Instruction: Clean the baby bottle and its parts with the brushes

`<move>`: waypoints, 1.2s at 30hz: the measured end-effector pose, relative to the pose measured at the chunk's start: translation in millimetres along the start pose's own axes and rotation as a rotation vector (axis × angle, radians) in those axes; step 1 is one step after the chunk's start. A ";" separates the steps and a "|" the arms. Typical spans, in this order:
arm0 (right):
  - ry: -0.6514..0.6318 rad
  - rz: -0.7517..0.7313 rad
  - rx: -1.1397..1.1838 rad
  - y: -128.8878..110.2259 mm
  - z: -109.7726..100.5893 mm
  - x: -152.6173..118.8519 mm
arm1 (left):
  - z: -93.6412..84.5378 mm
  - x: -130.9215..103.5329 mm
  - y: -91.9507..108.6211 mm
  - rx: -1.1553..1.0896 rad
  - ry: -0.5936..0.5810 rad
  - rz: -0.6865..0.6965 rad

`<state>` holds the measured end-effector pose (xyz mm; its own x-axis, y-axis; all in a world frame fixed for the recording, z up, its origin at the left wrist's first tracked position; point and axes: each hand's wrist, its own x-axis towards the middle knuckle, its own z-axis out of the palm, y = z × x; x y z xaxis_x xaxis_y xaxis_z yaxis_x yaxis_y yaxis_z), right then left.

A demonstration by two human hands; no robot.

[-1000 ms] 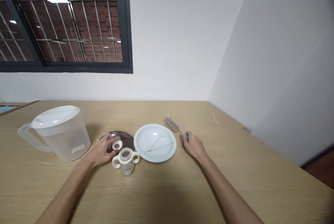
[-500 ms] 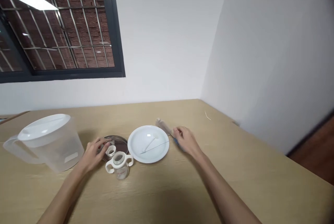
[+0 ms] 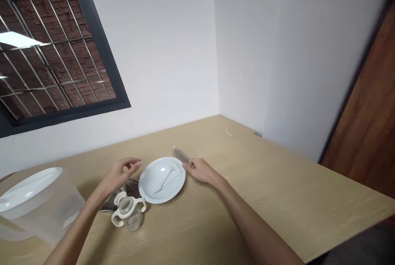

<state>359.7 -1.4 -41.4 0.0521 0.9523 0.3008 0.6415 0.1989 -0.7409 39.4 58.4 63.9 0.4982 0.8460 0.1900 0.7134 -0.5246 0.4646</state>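
Fingers of the right hand (image 3: 200, 170) draw together at the plate's two-o'clock rim, by the end of a thin rod (image 3: 174, 177); whether they grip it cannot be told. The rod lies in the white plate (image 3: 165, 198) beside a white stick (image 3: 167, 178). A brush (image 3: 182, 155) rests at one o'clock, its handle hidden. At nine o'clock, the left hand (image 3: 119, 176) hangs above a metal tray (image 3: 134, 188), fingers curved around nothing visible. Toward eight, a two-handled bottle (image 3: 134, 221) stands uncapped, a white ring (image 3: 119, 196) off beside it; its parts appear separated, none refitted. Farther out at nine sits a lidded jug (image 3: 40, 207).
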 end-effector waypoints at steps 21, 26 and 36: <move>0.241 0.104 0.085 -4.5 29.1 9.3 | 96.4 113.2 28.0 -0.002 -0.572 -0.088; 0.266 0.083 0.229 -7.7 21.3 10.7 | 65.7 88.2 23.5 -0.201 -0.444 -0.036; 0.393 -0.048 0.315 -34.2 -8.0 4.3 | 36.1 34.6 -0.7 -0.571 -0.099 0.036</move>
<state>344.1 -5.9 -9.9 0.3516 0.7933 0.4970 0.3911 0.3579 -0.8479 73.9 84.6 38.9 0.5806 0.8011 0.1454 0.3301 -0.3949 0.8573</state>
